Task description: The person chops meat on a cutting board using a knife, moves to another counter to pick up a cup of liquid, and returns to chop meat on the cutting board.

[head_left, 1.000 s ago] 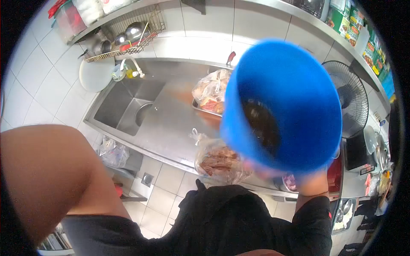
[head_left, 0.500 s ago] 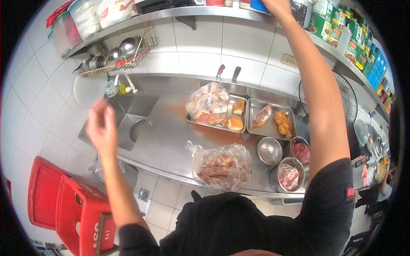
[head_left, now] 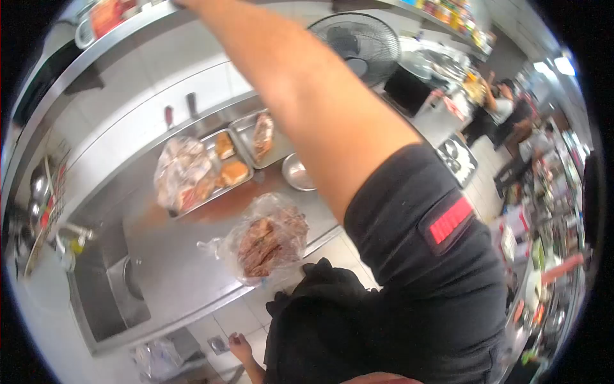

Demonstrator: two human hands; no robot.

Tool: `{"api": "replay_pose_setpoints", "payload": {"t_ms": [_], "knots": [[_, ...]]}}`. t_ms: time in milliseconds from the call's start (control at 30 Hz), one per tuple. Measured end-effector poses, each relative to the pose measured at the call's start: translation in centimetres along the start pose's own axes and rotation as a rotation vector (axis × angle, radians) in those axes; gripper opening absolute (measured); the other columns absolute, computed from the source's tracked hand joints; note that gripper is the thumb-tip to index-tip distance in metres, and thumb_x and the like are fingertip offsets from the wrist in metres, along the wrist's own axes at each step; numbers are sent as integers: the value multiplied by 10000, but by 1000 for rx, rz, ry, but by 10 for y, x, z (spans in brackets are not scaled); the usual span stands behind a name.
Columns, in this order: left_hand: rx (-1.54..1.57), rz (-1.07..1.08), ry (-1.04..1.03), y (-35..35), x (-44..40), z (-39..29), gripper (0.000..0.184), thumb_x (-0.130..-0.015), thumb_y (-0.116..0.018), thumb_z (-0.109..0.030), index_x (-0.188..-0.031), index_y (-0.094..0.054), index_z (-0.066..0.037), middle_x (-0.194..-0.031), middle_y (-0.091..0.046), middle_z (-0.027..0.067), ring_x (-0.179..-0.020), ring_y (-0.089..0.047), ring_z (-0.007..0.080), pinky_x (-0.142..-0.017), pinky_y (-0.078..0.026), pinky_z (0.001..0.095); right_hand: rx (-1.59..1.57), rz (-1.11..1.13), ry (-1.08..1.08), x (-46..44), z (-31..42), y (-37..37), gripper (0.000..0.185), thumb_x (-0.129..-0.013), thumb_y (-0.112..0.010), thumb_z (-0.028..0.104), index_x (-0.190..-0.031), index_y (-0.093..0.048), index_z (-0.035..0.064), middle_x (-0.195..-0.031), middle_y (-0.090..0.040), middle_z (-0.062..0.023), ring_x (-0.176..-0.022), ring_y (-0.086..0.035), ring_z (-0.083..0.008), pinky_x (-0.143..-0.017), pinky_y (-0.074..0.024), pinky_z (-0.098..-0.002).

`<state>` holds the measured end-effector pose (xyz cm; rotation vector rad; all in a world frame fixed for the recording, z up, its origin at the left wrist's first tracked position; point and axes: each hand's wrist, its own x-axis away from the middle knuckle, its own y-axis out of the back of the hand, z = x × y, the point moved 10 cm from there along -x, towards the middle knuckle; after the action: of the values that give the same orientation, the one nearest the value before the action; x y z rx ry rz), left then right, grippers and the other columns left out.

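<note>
Head view shows dark meat [head_left: 261,246] inside a clear plastic bag [head_left: 289,221].

Head cam, fwd/down, tilted.

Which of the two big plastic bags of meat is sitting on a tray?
The bag nearer the tiled wall rests on a metal tray; the other bag lies directly on the steel counter, near its front edge.

No text is legible: the red rectangular patch [head_left: 451,220] on the black fabric sleeve [head_left: 409,211] — and the small multicoloured packages [head_left: 451,16] at far right — are too blurred.
</note>
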<state>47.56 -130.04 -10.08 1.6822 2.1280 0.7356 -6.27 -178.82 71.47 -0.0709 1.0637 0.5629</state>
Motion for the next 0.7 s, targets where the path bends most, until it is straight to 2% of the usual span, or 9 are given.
{"api": "replay_pose_setpoints", "payload": {"t_ms": [100, 167, 200, 300, 333, 433, 467, 567, 700], "knots": [[-182, 264, 0, -28, -22, 39, 263, -879, -766, -149, -1079, -707, 11, -778, -703, 116, -712, -661, 228, -679, -546, 375, -258, -159, 190, 58, 15, 43, 1063, -902, -744, 628, -1622, -264, 11, -1516, -499, -317, -1403, -530, -414, -1163, -431, -454], [-94, 419, 45, -67, -45, 87, 291, -866, -775, -164, -1097, -712, 0, -789, -711, 132, -713, -674, 249, -686, -555, 388, -325, -108, 216, 139, 11, 84, 613, -826, -801, 221, -1350, -573, -2, -1040, -703, -155, -931, -706, -267, -873, -573, -379], [-264, 434, -86, -59, -49, 54, 283, -861, -766, -159, -1098, -716, -12, -802, -722, 151, -730, -698, 281, -697, -561, 400, -387, -195, 435, 193, 14, 108, 575, -836, -761, 151, -1352, -559, -3, -1016, -686, -141, -874, -690, -271, -837, -574, -387], [-188, 503, -144, -77, -81, 45, 265, -863, -754, -174, -1072, -719, -14, -822, -729, 161, -751, -712, 293, -713, -563, 417, -375, 243, 315, 327, 27, 194, 462, -863, -743, 4, -1314, -645, 20, -1057, -714, -98, -867, -703, -197, -803, -578, -325], [-295, 540, -187, -80, -88, 32, 292, -872, -752, -238, -1062, -719, -20, -880, -734, 149, -768, -703, 262, -731, -569, 413, -364, 402, 265, 359, 29, 215, 408, -865, -739, 3, -1269, -690, 19, -1091, -725, -116, -886, -722, -222, -779, -585, -315], [-294, 629, -217, -121, -117, 48, 317, -885, -736, -295, -1059, -720, -31, -953, -737, 154, -785, -698, 256, -756, -578, 413, -396, 463, 375, 391, 77, 298, 268, -904, -702, 32, -1167, -742, 6, -1122, -727, -179, -879, -733, -252, -697, -590, -323], [-356, 708, -338, -140, -119, 30, 324, -882, -744, -271, -1079, -721, -14, -960, -744, 165, -803, -710, 258, -760, -578, 409, -342, 536, 419, 388, 101, 320, 222, -911, -694, 43, -1121, -754, 2, -1119, -724, -197, -874, -734, -264, -668, -589, -326], [-509, 901, -633, -185, -118, -9, 336, -884, -754, -225, -1115, -723, 17, -971, -757, 183, -839, -734, 261, -770, -577, 400, -169, 418, 607, 371, 154, 385, 284, -875, -701, 121, -1140, -741, 25, -1030, -705, -165, -796, -709, -253, -616, -573, -342], [-467, 948, -670, -256, -98, -59, 310, -911, -736, -237, -1099, -727, 9, -960, -755, 170, -840, -729, 262, -781, -580, 394, 36, 452, 690, 380, 191, 447, 273, -863, -702, 124, -1117, -734, 29, -1019, -700, -161, -791, -707, -255, -615, -572, -350]]}}
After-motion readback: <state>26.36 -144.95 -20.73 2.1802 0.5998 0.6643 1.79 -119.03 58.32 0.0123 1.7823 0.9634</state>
